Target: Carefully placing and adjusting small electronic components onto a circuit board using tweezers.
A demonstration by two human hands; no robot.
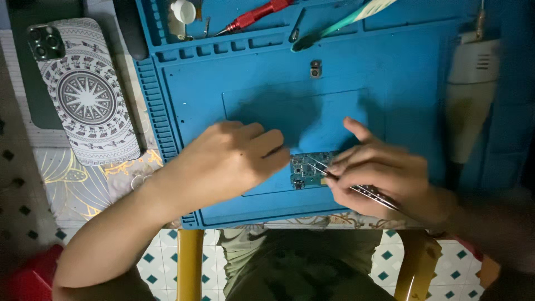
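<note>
My right hand (384, 178) is pinching metal tweezers (356, 187), tips resting on the small circuit board (310, 169). My left hand (234, 161) is curling loosely, fingertips touching the board's left edge on the blue mat (390, 83). A red screwdriver (253, 15) and a patterned phone (83, 92) are lying well apart.

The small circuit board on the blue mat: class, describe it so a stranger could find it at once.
Start at the large blue silicone work mat. Near its front edge, between the left hand and right hand, lies the small greenish-blue circuit board. Thin metal tweezers reach onto it, and it alone is studded with tiny components.
</note>
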